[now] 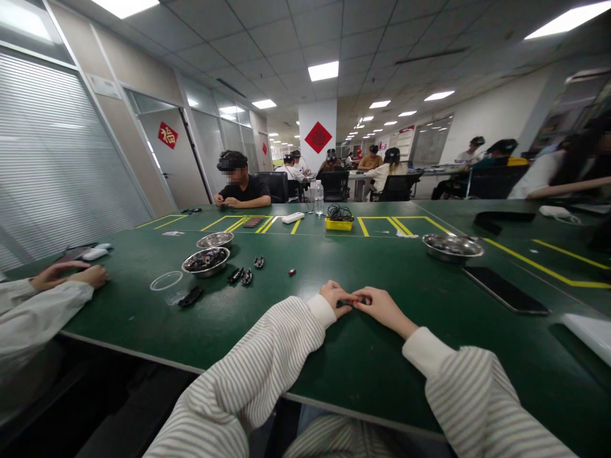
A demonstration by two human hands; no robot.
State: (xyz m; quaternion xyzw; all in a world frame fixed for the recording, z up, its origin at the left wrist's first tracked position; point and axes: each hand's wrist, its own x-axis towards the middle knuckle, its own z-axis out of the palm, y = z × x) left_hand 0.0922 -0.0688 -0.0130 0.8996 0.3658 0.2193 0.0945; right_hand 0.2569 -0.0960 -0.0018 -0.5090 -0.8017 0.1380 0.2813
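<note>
Just above the green table, my left hand and my right hand meet with fingertips close together. Both are closed on a small dark part, which the fingers mostly cover, so its kind does not show. A small red-and-dark piece lies beyond my left hand. Farther left are several black plastic pieces and another black piece.
Steel bowls stand on the left, one full of dark parts, and another bowl stands at right. A black phone lies right of my hands. A yellow tray holds cables. A neighbour's hands rest at far left.
</note>
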